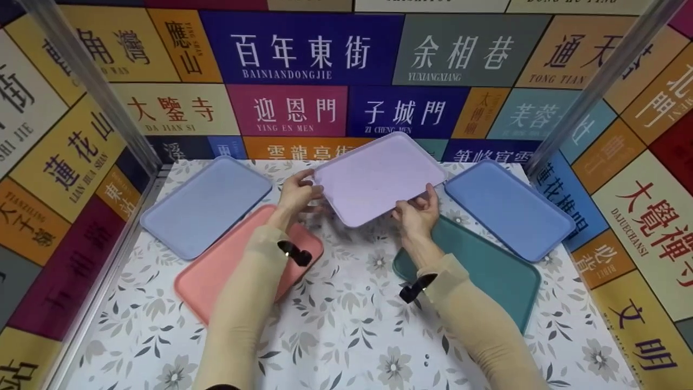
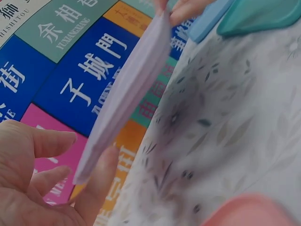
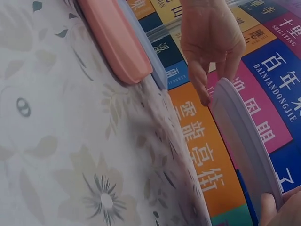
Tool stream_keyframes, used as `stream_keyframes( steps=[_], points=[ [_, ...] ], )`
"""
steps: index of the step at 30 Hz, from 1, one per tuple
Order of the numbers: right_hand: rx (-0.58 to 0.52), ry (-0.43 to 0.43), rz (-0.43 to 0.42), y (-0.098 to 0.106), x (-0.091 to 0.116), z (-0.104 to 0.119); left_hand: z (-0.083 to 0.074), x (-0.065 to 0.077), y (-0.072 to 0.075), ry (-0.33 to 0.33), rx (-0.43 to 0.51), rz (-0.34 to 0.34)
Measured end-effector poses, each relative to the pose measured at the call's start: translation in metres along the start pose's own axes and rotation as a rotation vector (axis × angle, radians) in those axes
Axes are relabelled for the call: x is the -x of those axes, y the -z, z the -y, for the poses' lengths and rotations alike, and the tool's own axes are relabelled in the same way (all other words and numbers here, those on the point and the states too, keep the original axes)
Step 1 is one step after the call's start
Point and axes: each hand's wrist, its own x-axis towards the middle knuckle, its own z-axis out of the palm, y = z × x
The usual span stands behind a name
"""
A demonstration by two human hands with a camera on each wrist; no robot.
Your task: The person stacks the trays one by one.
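A lilac tray (image 1: 381, 179) is raised and tilted above the back of the table. My right hand (image 1: 417, 214) pinches its near right edge; in the left wrist view those fingertips grip the tray's far end. At its left end, my left hand (image 1: 298, 195) has thumb and fingers spread around the corner. The left wrist view shows the left thumb (image 2: 99, 181) against the tray, while the fingers (image 2: 54, 143) stand a little apart from its other face. Seen nearly edge-on in the right wrist view, the lilac tray (image 3: 242, 136) has the left hand (image 3: 211, 40) at its far end.
A pink tray (image 1: 216, 276) lies under the left forearm, overlapping a pale blue tray (image 1: 208, 206). On the right, a green tray (image 1: 487, 271) lies partly under the right arm, beside a blue tray (image 1: 509, 208). Lettered walls (image 1: 300, 49) enclose the flower-patterned table (image 1: 346, 325).
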Motion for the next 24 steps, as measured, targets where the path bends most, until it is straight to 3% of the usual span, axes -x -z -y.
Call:
stream_keyframes(
  steps=[9,16,24],
  points=[
    [0.038,-0.039,0.084,0.012,-0.002,0.009,-0.021,-0.006,0.019,-0.02,-0.199,0.053],
    [0.134,-0.062,0.193,0.02,-0.001,0.019,-0.033,-0.014,0.022,0.001,-0.335,0.168],
    [0.225,-0.065,0.341,0.03,-0.005,0.028,-0.038,-0.019,0.025,0.037,-0.433,0.238]
  ],
)
